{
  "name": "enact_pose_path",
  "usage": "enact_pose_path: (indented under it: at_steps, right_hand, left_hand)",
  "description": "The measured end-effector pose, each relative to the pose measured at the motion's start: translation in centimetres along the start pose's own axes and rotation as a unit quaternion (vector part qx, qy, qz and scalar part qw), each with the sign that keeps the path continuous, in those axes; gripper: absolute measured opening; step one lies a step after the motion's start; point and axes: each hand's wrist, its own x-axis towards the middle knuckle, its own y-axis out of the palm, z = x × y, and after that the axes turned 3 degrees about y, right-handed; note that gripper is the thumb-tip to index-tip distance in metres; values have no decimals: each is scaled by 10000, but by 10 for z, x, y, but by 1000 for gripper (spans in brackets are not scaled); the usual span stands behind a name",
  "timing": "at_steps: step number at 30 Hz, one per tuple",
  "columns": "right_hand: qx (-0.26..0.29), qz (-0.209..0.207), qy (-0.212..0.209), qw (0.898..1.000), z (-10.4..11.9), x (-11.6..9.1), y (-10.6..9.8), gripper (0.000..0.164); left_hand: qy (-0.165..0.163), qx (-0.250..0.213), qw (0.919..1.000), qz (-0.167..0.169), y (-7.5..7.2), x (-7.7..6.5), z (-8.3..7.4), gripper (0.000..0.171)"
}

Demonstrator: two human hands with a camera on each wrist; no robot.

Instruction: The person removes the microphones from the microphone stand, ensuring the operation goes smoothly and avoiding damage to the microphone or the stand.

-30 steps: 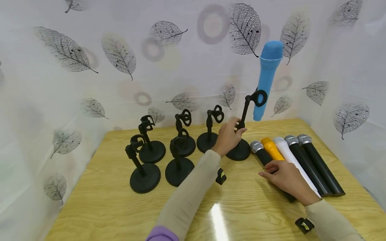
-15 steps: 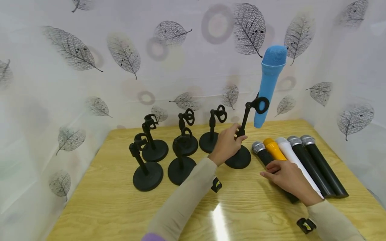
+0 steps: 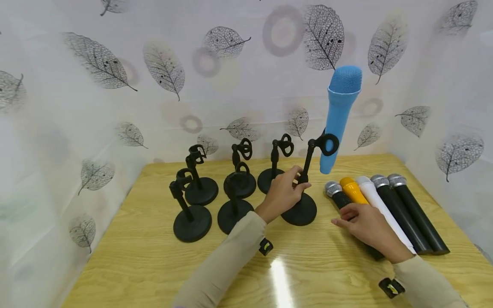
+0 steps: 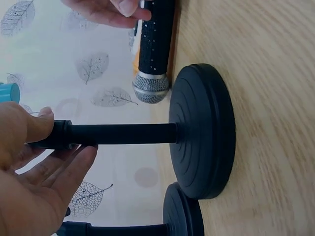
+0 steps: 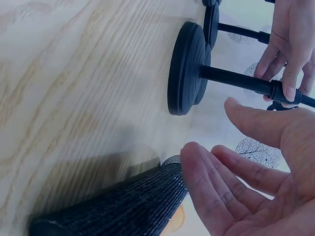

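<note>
My left hand (image 3: 280,196) grips the upright of a black microphone stand (image 3: 302,214), thumb and fingers around its collar. The blue microphone (image 3: 340,113) sits in that stand's ring clip, head up and leaning a little right. In the left wrist view, the round stand base (image 4: 202,132) is at the wood surface. My right hand (image 3: 367,226) is over a black speckled microphone (image 3: 340,199) with a silver head, thumb and fingers apart. The right wrist view shows nothing between those fingers, with the speckled microphone (image 5: 118,206) beneath them.
Several black stands with vacant clips, such as the front left stand (image 3: 192,223), stand left of my left hand. Right of the speckled microphone lie a yellow microphone (image 3: 353,190), a white microphone (image 3: 385,214) and two black microphones. A leaf-print cloth (image 3: 246,85) backs the table (image 3: 154,273).
My left hand has drawn the stand with the blue microphone toward me and slightly left. The head view has turned a little left. My right hand holds nearly still.
</note>
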Motion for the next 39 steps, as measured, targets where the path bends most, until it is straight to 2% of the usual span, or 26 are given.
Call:
enact_pose_path:
  at_steps: [4,10,21,29,39]
  right_hand:
    - [-44,24,3,10000,3,1,0,41]
    - [-21,68,-9,10000,6,2,0,40]
    - [93,232,34,9997,13,6,-2,44]
    - [76,98,-64,9999,19,7,-1,42]
    - [-27,140,-361,9992,31,11,-11,38]
  left_hand:
    - [93,75,9999,41,-4,-7,-1,33]
    - [139,291,9994,-78,-9,-16,1,33]
    - [-5,-74,9999,-122,-23,-34,6,27]
    - [-202,-197,9995,-132,-32,-46,6,28]
    - [-248,-306,9992,-103,-40,-52,6,33]
